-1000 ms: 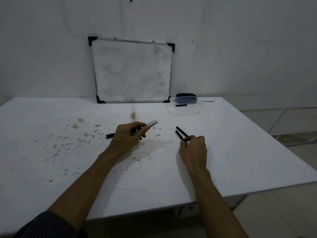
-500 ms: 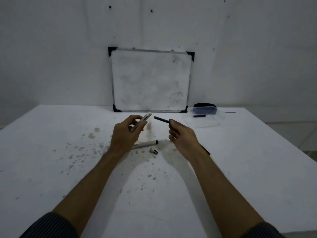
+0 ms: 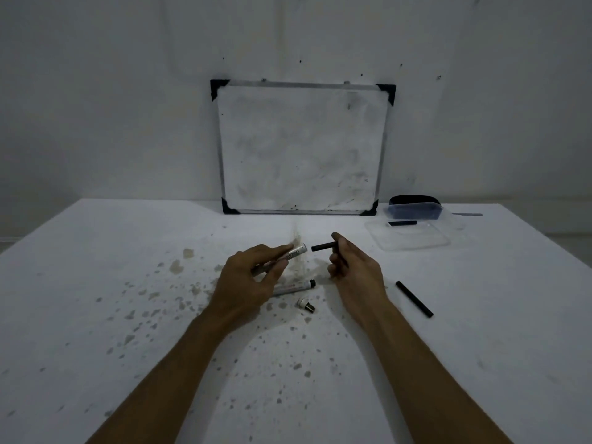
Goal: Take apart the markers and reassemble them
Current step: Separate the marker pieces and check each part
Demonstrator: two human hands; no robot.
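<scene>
My left hand grips a white marker barrel, its open end pointing up and right. My right hand pinches a thin black ink stick by one end; its free end points left at the barrel's mouth, a short gap between them. On the stained white table below my hands lies a second white marker barrel and a small white and black end piece. Another black stick lies to the right of my right wrist.
A small whiteboard leans on the wall at the table's back. Right of it sit a clear plastic lid with a black marker part on it and a clear box holding dark items. Brown stains dot the table's left half.
My right hand lifted one black stick off the table and brought it toward the barrel in my left hand. The head camera shifted, so the table now sits more centred.
</scene>
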